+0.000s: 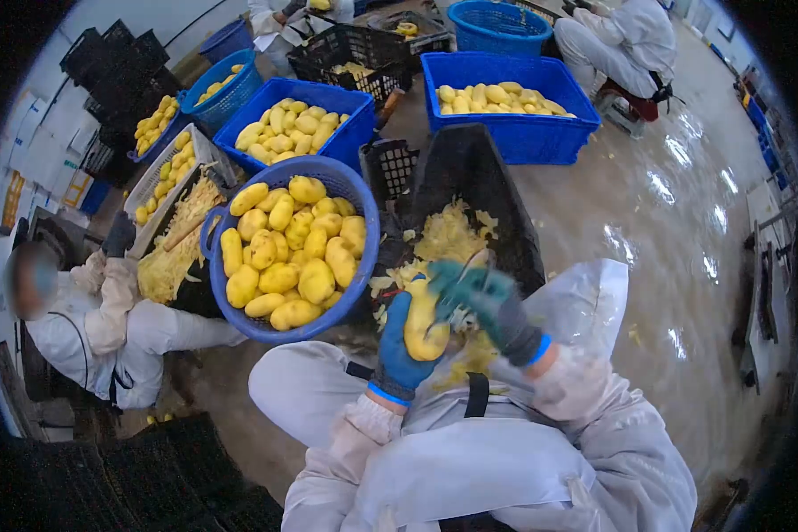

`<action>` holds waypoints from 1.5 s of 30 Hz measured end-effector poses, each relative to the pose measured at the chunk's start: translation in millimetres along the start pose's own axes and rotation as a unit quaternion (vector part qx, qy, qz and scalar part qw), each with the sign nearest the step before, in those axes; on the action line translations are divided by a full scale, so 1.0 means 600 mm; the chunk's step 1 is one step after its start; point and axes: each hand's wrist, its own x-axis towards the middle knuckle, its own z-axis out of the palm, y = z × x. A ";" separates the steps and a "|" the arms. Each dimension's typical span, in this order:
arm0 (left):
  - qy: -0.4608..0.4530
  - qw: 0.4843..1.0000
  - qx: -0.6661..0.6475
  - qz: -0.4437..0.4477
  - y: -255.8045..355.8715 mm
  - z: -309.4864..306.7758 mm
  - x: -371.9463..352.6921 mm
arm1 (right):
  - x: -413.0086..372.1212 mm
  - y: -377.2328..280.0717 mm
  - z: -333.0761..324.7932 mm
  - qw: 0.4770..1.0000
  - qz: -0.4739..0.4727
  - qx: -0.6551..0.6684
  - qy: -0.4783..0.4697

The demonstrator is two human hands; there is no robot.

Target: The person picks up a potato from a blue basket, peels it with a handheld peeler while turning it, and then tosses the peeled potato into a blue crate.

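One potato [426, 321] upright in left hand [397, 356]

One head-worn fisheye camera looks forward and down, close over the left hand [397, 348], its potato [424, 326] and the right hand [492, 306]. Farther ahead it takes in the floor [665, 230] and blue crates [514, 137].

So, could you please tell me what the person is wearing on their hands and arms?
The left hand wears a blue glove with a brighter blue cuff; the right hand a dark grey-teal one, blue-cuffed. Both sleeves are white.
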 end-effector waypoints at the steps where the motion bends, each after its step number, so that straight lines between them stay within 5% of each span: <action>1: -0.009 0.998 -0.053 -0.037 0.000 0.000 0.001 | 0.002 0.005 0.007 0.998 -0.032 -0.051 -0.016; 2: -0.014 0.992 -0.104 -0.074 0.000 0.001 0.001 | 0.008 0.011 0.011 0.992 -0.064 -0.102 -0.033; 4: -0.014 0.864 -0.443 -0.238 -0.007 -0.010 0.012 | 0.037 0.025 -0.017 0.969 -0.132 -0.209 -0.019; 5: 0.016 0.910 -0.365 -0.198 -0.003 -0.008 0.013 | 0.071 0.033 -0.062 0.949 -0.168 -0.265 0.014; 7: 0.062 0.904 -0.374 -0.198 0.025 0.010 0.008 | 0.085 0.033 -0.092 0.956 -0.141 -0.255 0.034; 10: 0.081 0.900 -0.390 -0.179 0.013 0.002 0.012 | 0.025 -0.002 -0.039 0.997 0.056 0.033 -0.041; 12: 0.044 0.919 -0.354 -0.170 0.006 0.001 0.019 | 0.010 0.042 -0.011 0.991 -0.009 -0.098 -0.096; 13: -0.009 0.918 -0.363 -0.160 0.003 0.001 0.021 | 0.026 0.040 -0.033 0.990 -0.040 -0.129 -0.042; 16: 0.137 0.869 -0.423 -0.217 0.034 0.023 0.014 | 0.081 0.030 -0.103 0.967 -0.137 -0.194 0.090; 18: 0.094 0.939 -0.311 -0.113 0.028 0.023 0.017 | 0.076 0.007 -0.099 0.980 -0.111 -0.147 0.081; 22: -0.045 0.912 -0.379 -0.150 0.015 0.018 0.023 | 0.013 0.008 -0.020 0.999 0.031 -0.039 -0.018; 24: -0.010 0.898 -0.395 -0.195 0.025 0.022 0.010 | 0.069 0.059 -0.088 0.911 -0.232 -0.338 0.038; 25: 0.009 0.891 -0.401 -0.212 0.035 0.023 0.005 | 0.076 0.029 -0.093 0.969 -0.146 -0.182 0.079; 27: 0.052 0.875 -0.422 -0.230 0.042 0.025 0.008 | 0.077 0.023 -0.115 0.996 -0.032 0.054 0.070; 29: 0.008 0.934 -0.326 -0.150 0.020 0.011 0.007 | 0.039 0.084 -0.084 0.981 -0.143 -0.130 0.022; 31: -0.033 0.901 -0.377 -0.211 0.007 0.004 0.022 | 0.025 0.017 -0.016 0.998 -0.007 -0.043 -0.051; 32: -0.016 0.985 -0.133 -0.105 0.005 0.013 0.015 | 0.047 0.035 -0.049 0.992 -0.060 -0.115 -0.006; 33: 0.000 0.992 0.123 0.009 0.005 0.028 0.006 | 0.083 0.070 -0.106 0.976 -0.113 -0.184 0.037; 35: 0.026 0.950 -0.259 -0.173 0.015 0.008 0.009 | 0.083 0.045 -0.115 0.973 -0.127 -0.187 0.055; 37: 0.041 0.995 0.090 -0.014 0.020 0.012 0.011 | 0.071 0.031 -0.108 0.976 -0.113 -0.185 0.029; 40: 0.026 0.955 0.272 0.113 -0.012 -0.003 0.028 | 0.020 0.025 -0.026 0.996 -0.015 0.035 -0.079; 41: 0.035 0.993 0.110 0.009 -0.004 0.015 0.030 | 0.034 0.029 -0.038 0.995 -0.063 -0.023 -0.073; 43: 0.004 0.999 0.036 -0.039 0.007 0.015 0.019 | 0.064 0.039 -0.076 0.996 -0.088 -0.024 -0.015; 45: 0.002 0.980 -0.167 -0.112 0.033 0.027 0.011 | 0.092 0.022 -0.103 0.991 -0.055 0.087 0.081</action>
